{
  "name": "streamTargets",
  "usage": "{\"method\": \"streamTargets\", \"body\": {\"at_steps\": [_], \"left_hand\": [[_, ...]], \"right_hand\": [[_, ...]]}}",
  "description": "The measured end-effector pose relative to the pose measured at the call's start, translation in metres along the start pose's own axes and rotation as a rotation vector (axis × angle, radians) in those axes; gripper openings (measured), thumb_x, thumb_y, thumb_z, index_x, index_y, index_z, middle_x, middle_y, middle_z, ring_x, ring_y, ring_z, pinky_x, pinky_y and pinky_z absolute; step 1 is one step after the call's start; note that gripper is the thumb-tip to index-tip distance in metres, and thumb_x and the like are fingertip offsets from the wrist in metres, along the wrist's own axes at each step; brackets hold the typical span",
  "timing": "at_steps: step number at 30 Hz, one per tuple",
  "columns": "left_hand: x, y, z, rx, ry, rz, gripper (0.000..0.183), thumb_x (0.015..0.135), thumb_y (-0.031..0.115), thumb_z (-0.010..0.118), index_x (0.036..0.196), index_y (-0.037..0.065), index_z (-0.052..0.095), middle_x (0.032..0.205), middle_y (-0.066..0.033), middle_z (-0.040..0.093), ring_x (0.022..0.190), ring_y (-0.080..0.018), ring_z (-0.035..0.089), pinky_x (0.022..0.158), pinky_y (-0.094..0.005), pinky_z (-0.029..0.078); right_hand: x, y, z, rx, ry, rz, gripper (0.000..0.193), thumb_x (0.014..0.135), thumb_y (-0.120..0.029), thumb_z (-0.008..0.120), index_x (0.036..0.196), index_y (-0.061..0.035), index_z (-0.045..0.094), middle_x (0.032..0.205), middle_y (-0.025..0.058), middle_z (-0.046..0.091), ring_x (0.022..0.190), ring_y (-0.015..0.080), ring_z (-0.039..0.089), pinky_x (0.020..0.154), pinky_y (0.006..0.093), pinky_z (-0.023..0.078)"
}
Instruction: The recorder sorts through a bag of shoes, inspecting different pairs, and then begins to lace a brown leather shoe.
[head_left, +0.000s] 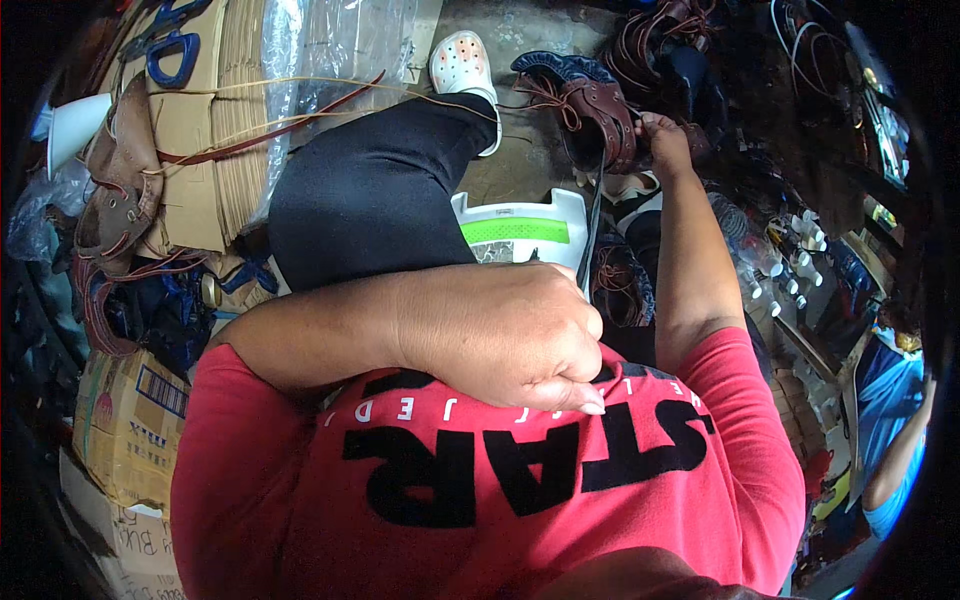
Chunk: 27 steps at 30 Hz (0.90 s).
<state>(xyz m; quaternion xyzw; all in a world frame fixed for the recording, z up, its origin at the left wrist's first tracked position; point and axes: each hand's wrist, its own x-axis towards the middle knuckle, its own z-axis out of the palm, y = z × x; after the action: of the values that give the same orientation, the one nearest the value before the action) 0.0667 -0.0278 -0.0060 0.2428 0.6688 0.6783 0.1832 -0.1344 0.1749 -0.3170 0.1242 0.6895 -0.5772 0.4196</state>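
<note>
A brown leather piece (600,110) with eyelet holes, reddish laces and a dark blue edge, which looks like a baseball glove, is ahead of me, right of the middle. My right hand (665,145) reaches forward to its right edge. Its fingers are pinched together there; what lies between them is too small to tell. My left hand (545,340) is a closed fist in front of my chest, with the forearm lying across my body. A dark leather lace (592,235) runs from the glove down to this fist, which appears closed on it; the end is hidden.
On the left, another brown leather glove (120,190) with long laces lies beside stacked cardboard (215,180) and blue-handled scissors (172,60). A white and green plastic stool (520,230) is between my legs. White bottles (795,255) and a person in blue (890,410) are at right.
</note>
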Motion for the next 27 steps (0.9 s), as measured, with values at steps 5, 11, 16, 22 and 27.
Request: {"method": "streamTargets", "body": {"at_steps": [5,11,16,22,27], "left_hand": [[0.0002,0.0004,-0.0001,-0.011,0.012,-0.008,0.035,0.082,0.027,0.062,0.057,0.009,0.047,0.058,-0.0062,0.045,0.057,-0.0269,0.048,0.061,-0.0371,0.037],[0.0004,-0.0009,0.0003,0.003,-0.002,-0.004,0.035,0.082,0.027,0.062,0.057,0.009,0.047,0.058,-0.0063,0.045,0.057,-0.027,0.048,0.061,-0.0372,0.036],[-0.0001,-0.0008,0.0005,0.019,-0.001,0.007,0.035,0.082,0.027,0.062,0.057,0.008,0.046,0.059,-0.0064,0.044,0.057,-0.0269,0.048,0.061,-0.0372,0.036],[0.0001,-0.0004,-0.0005,0.041,-0.021,0.003,0.035,0.083,0.028,0.062,0.057,0.008,0.046,0.059,-0.0065,0.044,0.058,-0.0269,0.048,0.062,-0.0374,0.036],[0.0014,-0.0004,-0.0015,0.067,-0.002,-0.007,0.035,0.082,0.028,0.062,0.058,0.008,0.048,0.06,-0.0065,0.045,0.058,-0.027,0.048,0.062,-0.0376,0.036]], "right_hand": [[0.0013,-0.0009,-0.0013,-0.047,-0.021,0.01,0.009,0.089,-0.005,0.051,0.095,-0.0017,0.057,0.083,0.0041,0.061,0.071,0.0121,0.056,0.071,0.0238,0.045],[0.002,0.0013,-0.0017,-0.045,-0.012,-0.006,0.009,0.089,-0.005,0.051,0.094,-0.002,0.057,0.082,0.0039,0.061,0.07,0.0115,0.056,0.069,0.0232,0.046],[0.0019,-0.0005,-0.0004,-0.027,-0.012,0.009,0.009,0.089,-0.007,0.051,0.095,-0.0022,0.057,0.08,0.0034,0.062,0.068,0.011,0.056,0.067,0.0228,0.046],[0.0035,0.0012,-0.0004,-0.026,-0.004,0.006,0.01,0.089,-0.008,0.053,0.095,-0.002,0.057,0.08,0.003,0.062,0.068,0.0101,0.057,0.066,0.0213,0.046],[0.002,0.0004,-0.0005,0.01,0.007,-0.003,0.01,0.089,-0.009,0.054,0.096,-0.002,0.057,0.082,0.0027,0.062,0.07,0.0098,0.057,0.067,0.0206,0.046]]}}
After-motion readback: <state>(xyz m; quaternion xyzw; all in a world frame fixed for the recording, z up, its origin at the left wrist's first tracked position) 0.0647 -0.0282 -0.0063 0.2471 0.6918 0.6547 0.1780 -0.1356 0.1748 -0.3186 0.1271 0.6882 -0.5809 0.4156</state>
